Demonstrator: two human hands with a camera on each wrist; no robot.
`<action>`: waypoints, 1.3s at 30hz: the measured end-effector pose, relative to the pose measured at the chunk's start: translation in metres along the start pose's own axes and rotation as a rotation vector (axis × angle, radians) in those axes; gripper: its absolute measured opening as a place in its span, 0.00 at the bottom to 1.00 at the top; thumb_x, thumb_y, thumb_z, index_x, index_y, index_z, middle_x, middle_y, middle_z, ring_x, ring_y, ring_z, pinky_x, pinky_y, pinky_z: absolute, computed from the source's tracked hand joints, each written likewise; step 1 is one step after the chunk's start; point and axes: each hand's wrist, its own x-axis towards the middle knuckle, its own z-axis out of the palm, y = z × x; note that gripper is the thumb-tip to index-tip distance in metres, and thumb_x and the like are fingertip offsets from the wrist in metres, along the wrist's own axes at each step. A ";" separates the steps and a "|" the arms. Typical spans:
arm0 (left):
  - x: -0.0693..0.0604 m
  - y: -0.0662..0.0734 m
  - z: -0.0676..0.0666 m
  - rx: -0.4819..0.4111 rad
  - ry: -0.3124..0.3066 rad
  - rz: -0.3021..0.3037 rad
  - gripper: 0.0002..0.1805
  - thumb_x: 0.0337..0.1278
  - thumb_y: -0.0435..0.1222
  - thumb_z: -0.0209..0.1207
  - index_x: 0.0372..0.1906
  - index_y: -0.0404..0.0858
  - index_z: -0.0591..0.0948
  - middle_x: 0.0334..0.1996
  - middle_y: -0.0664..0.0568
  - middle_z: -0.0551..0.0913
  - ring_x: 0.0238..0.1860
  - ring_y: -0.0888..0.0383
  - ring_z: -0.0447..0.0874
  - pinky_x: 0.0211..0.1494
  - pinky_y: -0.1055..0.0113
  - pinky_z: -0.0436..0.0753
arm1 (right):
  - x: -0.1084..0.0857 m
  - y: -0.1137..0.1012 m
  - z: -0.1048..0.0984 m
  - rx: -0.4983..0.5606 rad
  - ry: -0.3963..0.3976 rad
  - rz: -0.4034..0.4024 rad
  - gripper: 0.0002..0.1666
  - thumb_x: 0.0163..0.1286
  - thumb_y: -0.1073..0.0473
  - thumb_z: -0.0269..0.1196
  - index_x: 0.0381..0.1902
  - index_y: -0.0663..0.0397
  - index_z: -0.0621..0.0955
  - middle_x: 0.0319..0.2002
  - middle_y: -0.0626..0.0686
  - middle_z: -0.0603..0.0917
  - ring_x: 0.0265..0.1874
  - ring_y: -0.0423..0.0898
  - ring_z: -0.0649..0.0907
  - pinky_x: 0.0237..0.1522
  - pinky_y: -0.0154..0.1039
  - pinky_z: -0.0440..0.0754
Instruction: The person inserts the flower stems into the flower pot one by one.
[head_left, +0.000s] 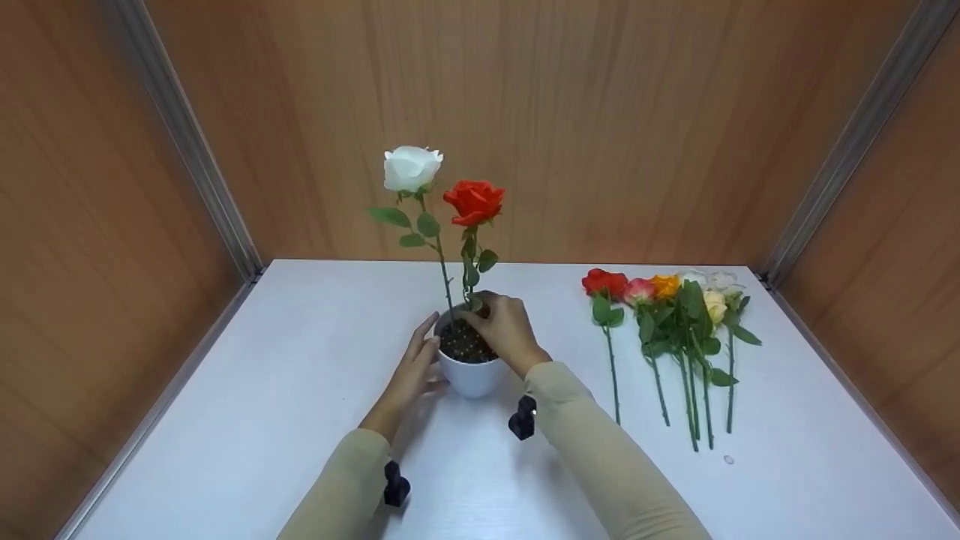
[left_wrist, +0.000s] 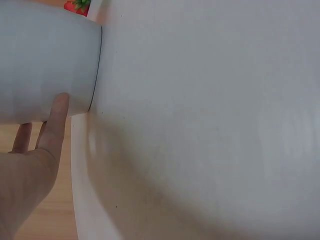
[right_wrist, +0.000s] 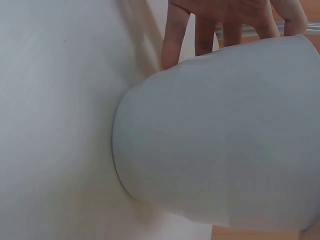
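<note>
A white pot [head_left: 472, 379] of dark soil [head_left: 461, 345] stands upright, with a white rose [head_left: 412, 169] rising from its left part. My right hand [head_left: 512, 334] pinches the stem of a red rose [head_left: 474, 202] low down at the soil; the stem's lower end is hidden. My left hand [head_left: 409, 375] rests against the pot's left side, thumb near the rim. In the left wrist view, fairly straight fingers of the left hand [left_wrist: 35, 165] touch the pot [left_wrist: 45, 60]. The right wrist view shows the left hand [right_wrist: 230, 15] spread along the pot [right_wrist: 215, 135].
On the right of the white table [head_left: 225, 450] lie a separate red rose [head_left: 604, 283] and a group of roses, among them pink [head_left: 640, 291], orange [head_left: 664, 286] and pale yellow [head_left: 715, 306]. A small clear bit [head_left: 729, 459] lies below them. Wooden panels [head_left: 585, 127] stand around the table.
</note>
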 end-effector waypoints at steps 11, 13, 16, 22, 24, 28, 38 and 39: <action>-0.001 -0.002 0.001 0.007 -0.006 0.006 0.30 0.79 0.52 0.37 0.80 0.57 0.50 0.74 0.38 0.61 0.71 0.34 0.63 0.59 0.38 0.78 | -0.009 -0.001 -0.019 -0.025 -0.124 -0.014 0.20 0.69 0.57 0.69 0.56 0.57 0.82 0.52 0.54 0.86 0.54 0.49 0.84 0.61 0.46 0.79; -0.001 -0.002 0.001 0.012 -0.007 0.004 0.31 0.79 0.54 0.37 0.80 0.57 0.50 0.74 0.38 0.61 0.71 0.34 0.63 0.59 0.38 0.78 | -0.011 -0.002 -0.023 -0.034 -0.137 0.004 0.20 0.69 0.58 0.69 0.57 0.56 0.82 0.52 0.54 0.86 0.54 0.49 0.84 0.61 0.45 0.79; -0.001 -0.002 0.000 0.018 -0.008 0.006 0.32 0.78 0.54 0.37 0.81 0.57 0.49 0.74 0.38 0.61 0.71 0.34 0.63 0.58 0.38 0.79 | -0.013 -0.003 -0.030 -0.069 -0.141 0.001 0.21 0.69 0.58 0.69 0.58 0.56 0.82 0.51 0.53 0.87 0.51 0.48 0.85 0.57 0.43 0.82; 0.000 -0.003 -0.002 0.013 -0.015 0.013 0.32 0.79 0.53 0.37 0.81 0.55 0.49 0.74 0.37 0.60 0.71 0.33 0.62 0.58 0.38 0.79 | -0.017 0.001 -0.042 -0.108 -0.147 0.001 0.19 0.69 0.58 0.68 0.57 0.56 0.83 0.49 0.52 0.87 0.47 0.46 0.86 0.52 0.41 0.85; 0.000 -0.002 -0.002 0.017 -0.015 0.015 0.32 0.79 0.53 0.37 0.81 0.55 0.49 0.74 0.37 0.61 0.71 0.33 0.62 0.58 0.38 0.79 | -0.018 0.005 -0.046 -0.082 -0.151 0.008 0.18 0.70 0.58 0.67 0.56 0.56 0.83 0.49 0.52 0.87 0.47 0.46 0.86 0.51 0.40 0.85; -0.001 -0.001 -0.001 0.017 -0.017 0.023 0.31 0.79 0.52 0.36 0.81 0.55 0.49 0.74 0.37 0.61 0.71 0.33 0.62 0.58 0.38 0.79 | -0.023 0.011 -0.055 -0.011 -0.161 0.021 0.18 0.71 0.57 0.66 0.56 0.55 0.83 0.49 0.52 0.87 0.46 0.44 0.85 0.51 0.40 0.85; 0.000 -0.002 0.000 0.002 -0.009 0.017 0.31 0.79 0.52 0.37 0.81 0.55 0.50 0.73 0.36 0.62 0.71 0.33 0.63 0.58 0.37 0.78 | -0.037 0.034 -0.075 -0.003 -0.151 0.041 0.18 0.70 0.56 0.68 0.55 0.55 0.84 0.47 0.51 0.88 0.44 0.45 0.86 0.49 0.41 0.86; 0.000 -0.001 0.000 -0.001 -0.010 0.018 0.31 0.79 0.51 0.37 0.81 0.54 0.50 0.73 0.36 0.61 0.71 0.33 0.63 0.58 0.37 0.78 | -0.038 0.038 -0.077 -0.008 -0.148 0.043 0.18 0.69 0.56 0.68 0.54 0.55 0.84 0.47 0.51 0.88 0.43 0.46 0.86 0.49 0.41 0.86</action>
